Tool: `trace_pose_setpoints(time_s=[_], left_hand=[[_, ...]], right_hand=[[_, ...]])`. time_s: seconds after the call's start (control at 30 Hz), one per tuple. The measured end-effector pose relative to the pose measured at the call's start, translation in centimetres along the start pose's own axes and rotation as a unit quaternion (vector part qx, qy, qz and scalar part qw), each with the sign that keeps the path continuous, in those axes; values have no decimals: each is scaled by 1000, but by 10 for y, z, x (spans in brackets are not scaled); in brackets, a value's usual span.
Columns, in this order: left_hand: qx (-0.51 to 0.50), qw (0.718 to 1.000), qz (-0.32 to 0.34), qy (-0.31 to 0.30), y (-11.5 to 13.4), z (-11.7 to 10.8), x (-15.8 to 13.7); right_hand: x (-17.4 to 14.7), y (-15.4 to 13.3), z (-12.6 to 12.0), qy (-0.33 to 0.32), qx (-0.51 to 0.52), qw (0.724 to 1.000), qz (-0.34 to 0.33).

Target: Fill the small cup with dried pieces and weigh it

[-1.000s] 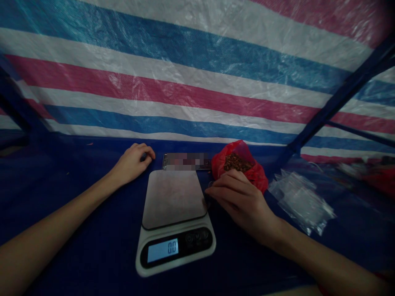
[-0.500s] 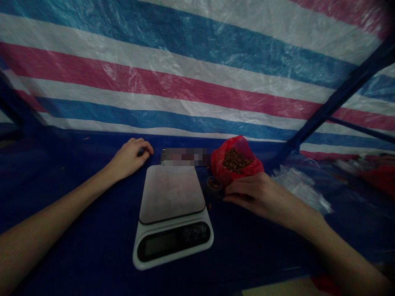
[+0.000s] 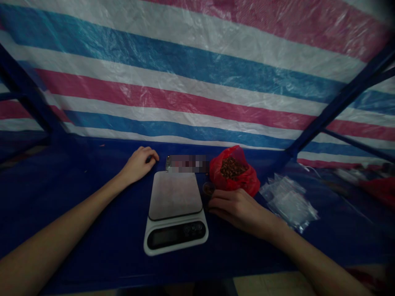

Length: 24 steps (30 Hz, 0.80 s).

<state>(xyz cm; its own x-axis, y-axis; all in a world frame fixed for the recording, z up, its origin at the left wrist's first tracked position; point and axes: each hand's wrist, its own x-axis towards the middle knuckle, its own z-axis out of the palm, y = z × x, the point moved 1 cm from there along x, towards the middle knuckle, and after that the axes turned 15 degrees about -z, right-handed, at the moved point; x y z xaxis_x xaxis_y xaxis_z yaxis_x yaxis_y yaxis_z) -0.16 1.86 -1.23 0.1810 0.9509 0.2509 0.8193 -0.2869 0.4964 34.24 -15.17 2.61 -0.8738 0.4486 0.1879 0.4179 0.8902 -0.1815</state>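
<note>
The smooth-plated, round-cornered scale sat toward the counter's front edge, the crinkled red bag of kernels nearer the back. The left hand curled loosely, the right hand bent beside a clear, round cup; I couldn't tell whether either pinched anything.

a makeshift booth, judging by the striped tarpaulin behind blue bars and a blue table.

2 hands, 1 scale, 1 open red bag, 1 cup, clear packets (too overlapped to count).
</note>
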Motion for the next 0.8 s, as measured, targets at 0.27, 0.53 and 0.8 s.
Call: trace_pose_setpoints(time_s=[0.27,0.53,0.8], left_hand=[[-4,1000,-4,0,-1,0,1],[-8,1000,-14,-16,2,-1,1],[-10,1000,-15,-21,2,0,1]], right_hand=[[5,3,6,21,64,998,1],[8,4,7,18,66,997,-36],[11,12,-7,300,76,951,-16]])
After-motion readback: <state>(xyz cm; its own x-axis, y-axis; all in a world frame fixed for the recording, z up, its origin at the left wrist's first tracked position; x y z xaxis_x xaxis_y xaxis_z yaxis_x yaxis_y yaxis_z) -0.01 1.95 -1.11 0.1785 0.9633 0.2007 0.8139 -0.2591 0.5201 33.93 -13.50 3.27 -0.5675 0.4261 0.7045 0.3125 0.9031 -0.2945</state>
